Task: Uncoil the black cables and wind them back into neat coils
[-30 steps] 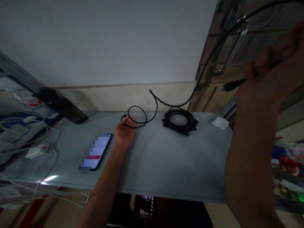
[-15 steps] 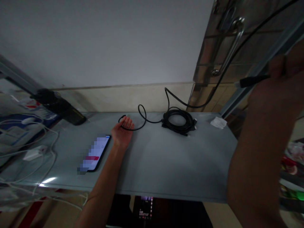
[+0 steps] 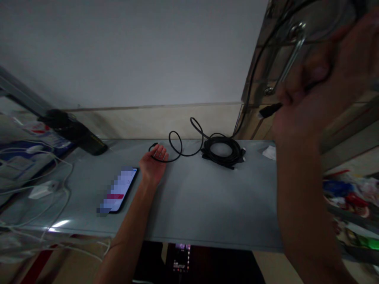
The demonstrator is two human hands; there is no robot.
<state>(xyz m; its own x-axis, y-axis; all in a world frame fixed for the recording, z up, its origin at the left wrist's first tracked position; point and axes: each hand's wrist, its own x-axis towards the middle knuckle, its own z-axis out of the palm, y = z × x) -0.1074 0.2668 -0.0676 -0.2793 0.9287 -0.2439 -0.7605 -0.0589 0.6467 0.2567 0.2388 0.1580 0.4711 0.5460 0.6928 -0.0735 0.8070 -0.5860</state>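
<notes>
A black cable coil (image 3: pixel 222 152) lies on the grey table (image 3: pixel 207 213) near the wall, with connector ends poking out at its right. From it a loose loop runs left to my left hand (image 3: pixel 154 163), palm up on the table, its thumb over the cable and the end just beyond. High at the right, my right hand (image 3: pixel 314 83) is closed around the other stretch of cable, a black plug (image 3: pixel 268 111) sticking out below its fingers. A phone (image 3: pixel 122 189) with a lit screen lies left of my left hand.
At the left, a dark bottle (image 3: pixel 75 132) leans by the metal frame, near white cables and a white adapter (image 3: pixel 44 190). A crumpled tissue (image 3: pixel 269 152) lies at the table's right end. Another lit phone screen (image 3: pixel 182 258) shows below the front edge.
My right hand has moved left, bringing the plug with it. The cable between the hands has slackened and formed another loop left of the coil. My left hand has barely moved.
</notes>
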